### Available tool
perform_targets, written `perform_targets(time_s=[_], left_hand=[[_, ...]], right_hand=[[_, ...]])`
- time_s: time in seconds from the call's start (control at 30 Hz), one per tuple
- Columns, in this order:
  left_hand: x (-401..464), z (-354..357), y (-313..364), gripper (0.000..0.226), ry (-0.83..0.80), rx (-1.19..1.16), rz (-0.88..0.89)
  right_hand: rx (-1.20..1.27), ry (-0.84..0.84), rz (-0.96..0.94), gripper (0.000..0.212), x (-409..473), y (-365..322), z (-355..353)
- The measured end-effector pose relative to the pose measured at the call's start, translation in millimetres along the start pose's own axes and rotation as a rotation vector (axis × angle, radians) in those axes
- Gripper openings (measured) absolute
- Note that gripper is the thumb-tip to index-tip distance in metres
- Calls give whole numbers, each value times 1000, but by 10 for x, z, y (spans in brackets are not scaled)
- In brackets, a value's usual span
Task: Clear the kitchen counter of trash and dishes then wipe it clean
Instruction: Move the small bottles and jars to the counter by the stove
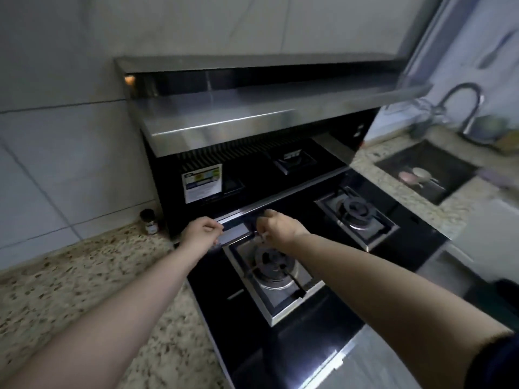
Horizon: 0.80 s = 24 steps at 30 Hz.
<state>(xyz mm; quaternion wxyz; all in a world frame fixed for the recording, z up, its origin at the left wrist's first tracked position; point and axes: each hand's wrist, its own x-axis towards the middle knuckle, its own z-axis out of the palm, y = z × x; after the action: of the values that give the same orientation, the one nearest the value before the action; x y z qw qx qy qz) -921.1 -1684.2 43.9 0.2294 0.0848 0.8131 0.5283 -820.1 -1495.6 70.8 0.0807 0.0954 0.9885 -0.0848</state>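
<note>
Both arms out over the black stove: my left hand (200,231) and right hand (276,227) each have a curled grip on one flat, pale, blurred item (234,234) behind the near burner (271,266). Two burners counted, one small jar (149,221) on the speckled bench (84,273), two dishes in the sink (427,171).
</note>
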Motion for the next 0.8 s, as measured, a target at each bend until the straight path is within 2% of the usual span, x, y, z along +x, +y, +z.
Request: perform_targets(time_s=[0.13, 0.27, 0.6, 0.8], left_hand=[[-64, 698, 409, 19, -127, 58, 70], [-274, 1591, 774, 12, -265, 89, 106], [-1032, 3968, 1537, 17, -429, -133, -1], [-1680, 5424, 1777, 17, -631, -51, 25]], right_hand=[[18, 53, 105, 20, -506, 612, -89], [29, 89, 230, 27, -1153, 1391, -112], [61, 174, 458, 25, -2883, 3290, -306], [181, 281, 617, 27, -3831, 4292, -364]])
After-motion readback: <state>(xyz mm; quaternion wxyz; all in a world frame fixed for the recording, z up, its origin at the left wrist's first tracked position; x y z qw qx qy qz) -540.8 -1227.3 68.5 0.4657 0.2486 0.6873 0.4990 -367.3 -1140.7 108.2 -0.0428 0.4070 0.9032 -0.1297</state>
